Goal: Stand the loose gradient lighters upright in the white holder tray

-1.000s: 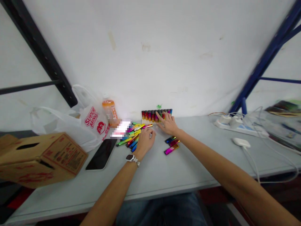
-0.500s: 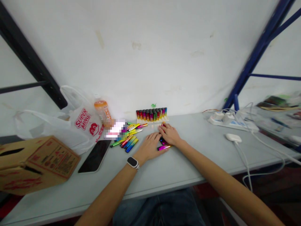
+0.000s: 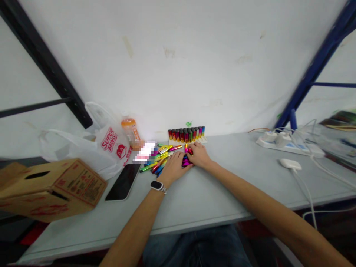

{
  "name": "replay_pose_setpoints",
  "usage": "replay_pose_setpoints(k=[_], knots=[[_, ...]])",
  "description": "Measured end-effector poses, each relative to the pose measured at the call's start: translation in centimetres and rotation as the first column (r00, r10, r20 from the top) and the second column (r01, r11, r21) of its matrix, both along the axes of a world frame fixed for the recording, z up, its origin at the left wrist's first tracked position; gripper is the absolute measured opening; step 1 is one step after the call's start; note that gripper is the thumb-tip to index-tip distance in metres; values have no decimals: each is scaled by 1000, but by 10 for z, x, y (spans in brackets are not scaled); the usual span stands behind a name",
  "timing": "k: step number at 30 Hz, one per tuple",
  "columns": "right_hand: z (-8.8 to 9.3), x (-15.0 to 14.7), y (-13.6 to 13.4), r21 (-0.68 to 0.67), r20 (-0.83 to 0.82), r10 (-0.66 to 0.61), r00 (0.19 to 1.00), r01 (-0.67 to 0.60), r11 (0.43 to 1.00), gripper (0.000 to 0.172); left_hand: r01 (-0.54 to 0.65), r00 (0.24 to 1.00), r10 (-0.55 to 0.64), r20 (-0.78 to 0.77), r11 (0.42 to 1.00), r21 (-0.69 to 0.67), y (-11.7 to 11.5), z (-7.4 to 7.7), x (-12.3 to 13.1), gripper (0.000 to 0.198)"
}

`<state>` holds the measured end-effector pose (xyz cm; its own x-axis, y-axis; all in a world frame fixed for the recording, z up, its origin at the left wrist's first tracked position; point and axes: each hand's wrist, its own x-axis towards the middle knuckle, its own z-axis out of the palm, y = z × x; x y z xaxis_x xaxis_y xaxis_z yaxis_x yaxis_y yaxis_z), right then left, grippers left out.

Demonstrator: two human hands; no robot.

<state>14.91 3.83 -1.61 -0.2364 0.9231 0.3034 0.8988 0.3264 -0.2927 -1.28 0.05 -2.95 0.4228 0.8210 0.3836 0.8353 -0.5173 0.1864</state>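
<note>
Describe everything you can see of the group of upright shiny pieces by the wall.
The upright pieces stand packed together on or in a pale base, set on the grey table close to the white wall. Slim and glossy, perhaps metallic, they have dark tops and bodies blending red, yellow, purple and blue. They are too crowded to count. The right hand is just in front, with no visible contact.

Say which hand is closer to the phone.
Left. The left hand is to the right of the phone and not touching it, with part of the loose coloured cylinders between; the right hand is farther right, past the left.
</note>
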Motion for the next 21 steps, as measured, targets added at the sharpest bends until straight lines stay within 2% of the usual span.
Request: replay_pose_setpoints(k=[4,10,12,15,18,21], knots=[[9,-6,8,8,111,-93,989,93,996,44,-11,998,10,60,1000,13,-4,7,-2,38],[11,-16,25,-124,168,-159,973,181,976,53,-72,992,71,106,997,9,-2,13,-4,27],[13,-16,25,-132,155,-150,976,171,976,51,-108,987,105,120,994,19,-1,14,-5,25],[17,-11,18,-68,128,-121,984,131,989,44,-142,981,133,142,988,58,0,16,-7,25],[21,-4,7,25,109,-62,992,60,998,43,-134,981,117,157,986,100,0,18,-8,31],[18,2,-3,61,74,-12,997,7,998,41,-114,981,95,169,988,106,0,17,-6,35]])
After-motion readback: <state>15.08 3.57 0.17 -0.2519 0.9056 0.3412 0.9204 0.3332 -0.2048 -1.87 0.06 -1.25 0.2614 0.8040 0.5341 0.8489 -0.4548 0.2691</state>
